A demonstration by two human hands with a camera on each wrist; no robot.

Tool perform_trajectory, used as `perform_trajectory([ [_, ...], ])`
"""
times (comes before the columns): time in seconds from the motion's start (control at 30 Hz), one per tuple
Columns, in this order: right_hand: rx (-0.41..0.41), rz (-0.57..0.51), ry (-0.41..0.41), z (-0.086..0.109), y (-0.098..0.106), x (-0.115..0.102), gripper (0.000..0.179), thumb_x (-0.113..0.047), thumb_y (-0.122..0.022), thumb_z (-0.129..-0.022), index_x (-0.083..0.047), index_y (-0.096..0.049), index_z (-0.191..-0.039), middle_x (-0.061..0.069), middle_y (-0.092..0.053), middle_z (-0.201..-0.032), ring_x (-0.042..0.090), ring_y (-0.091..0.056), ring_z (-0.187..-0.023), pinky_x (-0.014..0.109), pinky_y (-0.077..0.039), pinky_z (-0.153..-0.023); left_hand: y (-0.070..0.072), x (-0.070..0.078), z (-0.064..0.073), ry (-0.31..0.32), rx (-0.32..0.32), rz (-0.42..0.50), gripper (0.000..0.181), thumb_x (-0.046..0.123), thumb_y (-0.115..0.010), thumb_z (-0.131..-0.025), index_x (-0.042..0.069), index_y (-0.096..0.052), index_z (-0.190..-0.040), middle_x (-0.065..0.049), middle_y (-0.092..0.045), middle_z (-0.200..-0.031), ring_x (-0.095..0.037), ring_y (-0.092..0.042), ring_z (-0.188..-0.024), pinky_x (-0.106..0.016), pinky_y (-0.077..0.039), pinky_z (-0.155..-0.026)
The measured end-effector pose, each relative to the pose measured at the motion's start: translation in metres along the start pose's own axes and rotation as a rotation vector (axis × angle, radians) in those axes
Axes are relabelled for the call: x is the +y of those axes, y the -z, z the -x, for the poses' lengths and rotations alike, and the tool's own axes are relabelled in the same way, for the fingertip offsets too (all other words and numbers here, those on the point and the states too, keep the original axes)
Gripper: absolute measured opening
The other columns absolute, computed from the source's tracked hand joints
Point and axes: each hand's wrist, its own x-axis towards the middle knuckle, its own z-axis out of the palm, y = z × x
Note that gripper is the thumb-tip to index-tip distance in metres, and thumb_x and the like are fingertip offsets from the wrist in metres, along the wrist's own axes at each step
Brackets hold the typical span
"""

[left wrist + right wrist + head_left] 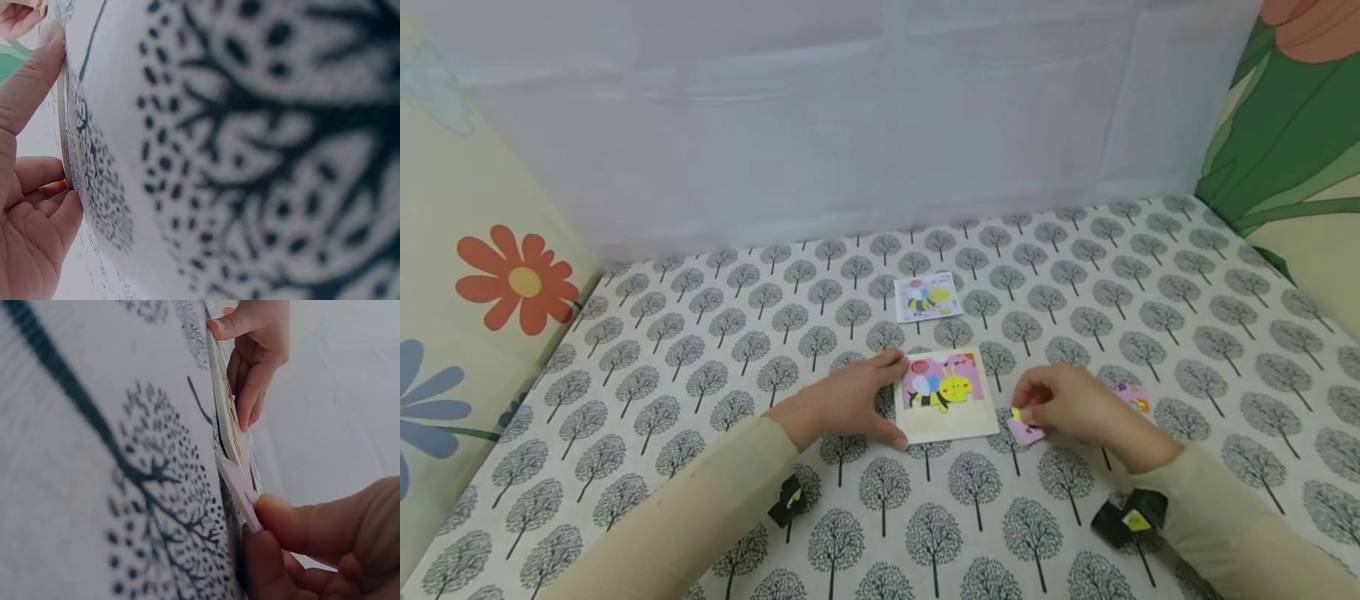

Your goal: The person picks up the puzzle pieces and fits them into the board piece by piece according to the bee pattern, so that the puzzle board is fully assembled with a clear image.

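A square jigsaw puzzle board (951, 423) with a pale frame lies on the cloth, its upper part filled with a yellow-and-black bee on pink and its lower part bare. My left hand (856, 400) grips its left side, fingers at the far corner and thumb at the near one; the left wrist view shows the fingers against the board's edge. Just right of the board, my right hand (1067, 406) pinches a pink puzzle piece (1024, 432) with some yellow on it. In the right wrist view that piece (237, 485) is tilted, held between thumb and finger close to the board.
More puzzle pieces (1133, 397) lie beyond the right hand, partly hidden by it. Behind the board is a bee picture card (928, 297). A tree-print cloth (880, 492) covers the table; a white sheet (850, 125) hangs at the back.
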Motion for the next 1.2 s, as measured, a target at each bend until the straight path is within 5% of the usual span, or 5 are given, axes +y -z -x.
perform_trajectory([
  [0.3, -0.073, -0.233, 0.038, 0.001, 0.004, 0.008, 0.011, -0.001, -0.064, -0.078, 0.002, -0.063, -0.088, 0.005, -0.06, -0.076, 0.015, -0.054, -0.066, 0.028, -0.052, -0.061, 0.0, 0.001, 0.001, -0.001, -0.004, 0.002, 0.11, 0.052, -0.079, -0.062, 0.014, -0.021, -0.147, -0.002, -0.007, -0.156, -0.03, -0.016, -0.141, -0.043, -0.017, -0.114],
  [0.87, -0.04, -0.435, -0.032, -0.001, 0.001, -0.003, 0.028, -0.004, -0.067, -0.079, 0.007, -0.06, -0.103, 0.007, -0.062, -0.084, 0.014, -0.06, -0.072, 0.026, -0.056, -0.067, 0.001, 0.0, 0.0, 0.008, -0.009, -0.004, 0.11, 0.053, -0.078, -0.062, 0.016, -0.02, -0.148, -0.001, -0.007, -0.156, -0.029, -0.016, -0.141, -0.044, -0.017, -0.115],
  [1.2, -0.054, -0.498, -0.007, -0.005, -0.007, -0.012, 0.028, 0.0, -0.065, -0.08, 0.009, -0.059, -0.105, 0.011, -0.063, -0.09, 0.014, -0.062, -0.075, 0.025, -0.057, -0.072, 0.001, 0.001, 0.0, 0.006, -0.014, -0.01, 0.11, 0.053, -0.078, -0.063, 0.016, -0.019, -0.148, -0.001, -0.007, -0.156, -0.029, -0.016, -0.141, -0.043, -0.017, -0.115],
])
